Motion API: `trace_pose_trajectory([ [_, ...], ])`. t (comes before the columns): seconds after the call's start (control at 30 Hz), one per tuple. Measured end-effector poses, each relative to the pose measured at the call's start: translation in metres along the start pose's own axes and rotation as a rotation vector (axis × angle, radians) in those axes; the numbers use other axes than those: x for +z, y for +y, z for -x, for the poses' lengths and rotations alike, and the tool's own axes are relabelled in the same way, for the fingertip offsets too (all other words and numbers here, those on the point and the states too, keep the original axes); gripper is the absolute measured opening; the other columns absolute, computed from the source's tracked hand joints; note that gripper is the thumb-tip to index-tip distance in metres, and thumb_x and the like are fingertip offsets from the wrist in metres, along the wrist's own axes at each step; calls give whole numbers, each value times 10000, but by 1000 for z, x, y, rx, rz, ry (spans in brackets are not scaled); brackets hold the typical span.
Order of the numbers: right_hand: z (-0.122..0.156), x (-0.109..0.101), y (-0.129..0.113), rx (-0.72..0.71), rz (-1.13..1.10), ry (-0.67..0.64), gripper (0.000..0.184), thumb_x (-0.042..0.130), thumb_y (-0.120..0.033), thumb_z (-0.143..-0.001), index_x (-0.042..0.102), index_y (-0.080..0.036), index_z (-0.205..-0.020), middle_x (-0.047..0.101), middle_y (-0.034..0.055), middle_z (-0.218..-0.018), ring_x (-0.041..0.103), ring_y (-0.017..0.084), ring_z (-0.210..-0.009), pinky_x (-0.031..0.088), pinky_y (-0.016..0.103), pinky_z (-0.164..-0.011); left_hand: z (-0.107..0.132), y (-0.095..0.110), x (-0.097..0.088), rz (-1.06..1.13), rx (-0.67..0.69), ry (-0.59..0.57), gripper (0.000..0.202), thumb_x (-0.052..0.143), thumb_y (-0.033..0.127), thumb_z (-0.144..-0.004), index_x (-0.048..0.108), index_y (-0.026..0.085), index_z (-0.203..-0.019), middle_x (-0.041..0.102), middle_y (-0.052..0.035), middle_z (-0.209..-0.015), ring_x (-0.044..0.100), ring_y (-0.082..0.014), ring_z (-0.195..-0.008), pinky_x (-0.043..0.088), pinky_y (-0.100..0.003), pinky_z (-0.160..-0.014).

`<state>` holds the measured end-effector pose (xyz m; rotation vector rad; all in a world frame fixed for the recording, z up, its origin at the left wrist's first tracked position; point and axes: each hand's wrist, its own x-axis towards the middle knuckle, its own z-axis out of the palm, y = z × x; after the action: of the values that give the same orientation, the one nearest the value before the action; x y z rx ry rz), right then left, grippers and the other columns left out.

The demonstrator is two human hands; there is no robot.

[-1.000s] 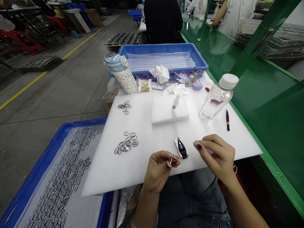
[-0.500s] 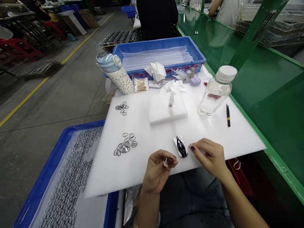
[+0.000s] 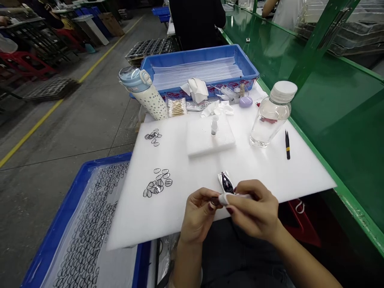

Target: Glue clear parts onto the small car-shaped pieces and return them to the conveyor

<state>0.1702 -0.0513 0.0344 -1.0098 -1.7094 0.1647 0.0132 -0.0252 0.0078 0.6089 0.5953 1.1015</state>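
My left hand (image 3: pixel 196 218) pinches a small oval lens-like piece (image 3: pixel 214 201) with a dark rim. My right hand (image 3: pixel 255 210) has its fingers closed on a slim white piece (image 3: pixel 223 199), perhaps a wrapped cloth; its rounded end meets the oval piece. Just behind my fingers lies a white and black toy car (image 3: pixel 227 182), its near end partly covered by my right hand. To the left on the white foam board (image 3: pixel 192 176) are two loose groups of dark-rimmed ovals, a nearer group (image 3: pixel 158 184) and a farther group (image 3: pixel 153 136).
A foam block (image 3: pixel 210 140) bears a small nozzle-like tip. Right of it are a clear bottle (image 3: pixel 270 116) and tweezers (image 3: pixel 287 146). Behind are a dotted flask (image 3: pixel 150 98), cotton swabs (image 3: pixel 177 107) and a blue bin (image 3: pixel 198 56). A tray of ovals (image 3: pixel 81 232) sits lower left.
My right hand has moved left from beside the toy car, bringing the white piece against the oval piece. My left hand has stayed nearly in place.
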Motion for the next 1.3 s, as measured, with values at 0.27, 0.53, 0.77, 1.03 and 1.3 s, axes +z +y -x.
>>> trace_pose_trajectory([
  [0.27,-5,-5,-4,-171,231,-131,74,589,-148,-870,660,-170,-876,577,40,-802,498,110,-602,426,244,-500,-1,-1,5,-35,45,59,185,935,260,-615,792,221,-726,792,-25,-743,745,-110,-674,587,-117,-664],
  [0.53,-8,-20,-2,-115,251,-75,111,621,-148,-896,657,-178,-996,591,36,-833,493,87,-599,424,221,-515,-1,-2,4,-22,53,14,161,913,264,-660,791,235,-761,796,-5,-762,743,-87,-671,582,-101,-672],
  [0.77,-9,-15,-1,-144,162,-197,93,589,-171,-903,670,-172,-949,611,56,-870,507,99,-613,434,240,-524,-3,-1,7,-60,42,53,175,927,267,-632,788,230,-732,788,-21,-740,732,-103,-666,586,-126,-656],
  [1.03,3,-22,28,304,97,-21,101,635,-111,-891,724,-153,-865,628,30,-755,593,96,-626,458,200,-529,7,-5,-3,-616,266,115,138,821,266,-775,796,234,-907,788,-40,-854,739,-171,-786,623,-255,-755],
  [1.3,12,-14,34,356,172,-101,74,633,-158,-892,699,-163,-857,638,11,-743,596,101,-613,461,212,-543,3,-15,5,-1373,743,193,189,719,124,-841,752,233,-992,762,-22,-894,713,-181,-802,593,-307,-768],
])
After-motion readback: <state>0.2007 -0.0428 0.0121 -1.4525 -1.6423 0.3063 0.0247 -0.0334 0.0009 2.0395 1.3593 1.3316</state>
